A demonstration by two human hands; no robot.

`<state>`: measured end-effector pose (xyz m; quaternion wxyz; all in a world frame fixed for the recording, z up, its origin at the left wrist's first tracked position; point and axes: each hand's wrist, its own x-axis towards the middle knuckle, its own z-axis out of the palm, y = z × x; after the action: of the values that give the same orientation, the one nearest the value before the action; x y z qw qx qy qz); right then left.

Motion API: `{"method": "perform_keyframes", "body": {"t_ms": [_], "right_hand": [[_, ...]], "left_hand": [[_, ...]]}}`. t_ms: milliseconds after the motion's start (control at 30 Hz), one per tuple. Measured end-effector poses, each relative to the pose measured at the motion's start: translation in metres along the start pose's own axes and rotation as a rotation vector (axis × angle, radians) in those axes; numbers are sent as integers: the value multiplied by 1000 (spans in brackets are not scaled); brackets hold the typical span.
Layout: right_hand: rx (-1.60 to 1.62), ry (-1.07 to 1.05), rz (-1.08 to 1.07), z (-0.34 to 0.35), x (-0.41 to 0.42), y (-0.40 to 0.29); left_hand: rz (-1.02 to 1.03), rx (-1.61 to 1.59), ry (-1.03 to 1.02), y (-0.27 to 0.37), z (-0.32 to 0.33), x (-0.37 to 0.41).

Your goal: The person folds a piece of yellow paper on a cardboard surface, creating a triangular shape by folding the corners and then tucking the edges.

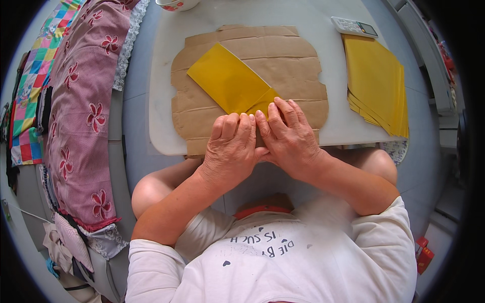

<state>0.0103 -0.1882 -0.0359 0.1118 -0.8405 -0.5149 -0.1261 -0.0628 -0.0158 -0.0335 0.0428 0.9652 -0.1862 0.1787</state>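
Note:
A folded sheet of gold paper (230, 78) lies slantwise on a flattened piece of brown cardboard (282, 64). Its near end carries a folded flap with a visible crease. My left hand (232, 149) grips that near edge, its fingers bent together at the paper's corner. Close beside it, my right hand (291, 138) holds the same end, with the fingertips spread over the flap. The thumbs come together below the near edge, and part of the paper there is hidden by my fingers.
On the right of the white table (163, 128) lies a fanned stack of gold paper sheets (375, 83), with a white remote control (354, 27) on its far end. A flower-patterned bowl (177, 4) stands at the far edge. A sofa with a pink flowered cover (81, 110) runs along the left.

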Motion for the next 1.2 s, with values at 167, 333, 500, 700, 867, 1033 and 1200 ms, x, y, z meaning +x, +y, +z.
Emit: {"method": "perform_keyframes", "body": {"t_ms": [167,333,500,700,867,1033,1200], "right_hand": [[-4,-4,-12,0,-13,7],[-5,-85,30,-15,-30,17],[-41,-96,74,-24,-45,22],[-29,4,89,-31,-45,23],[43,38,-34,-26,-39,17],[14,53,-108,-18,-44,16],[60,138,-168,-19,-47,20]], "left_hand": [[16,53,-8,1,-3,4],[-36,88,-87,4,-10,6],[-28,125,-78,4,-9,6],[-13,24,4,-7,-6,4],[3,-187,-41,-16,-17,7],[39,-297,-64,-23,-21,6],[38,-262,-57,-35,-21,3]]}}
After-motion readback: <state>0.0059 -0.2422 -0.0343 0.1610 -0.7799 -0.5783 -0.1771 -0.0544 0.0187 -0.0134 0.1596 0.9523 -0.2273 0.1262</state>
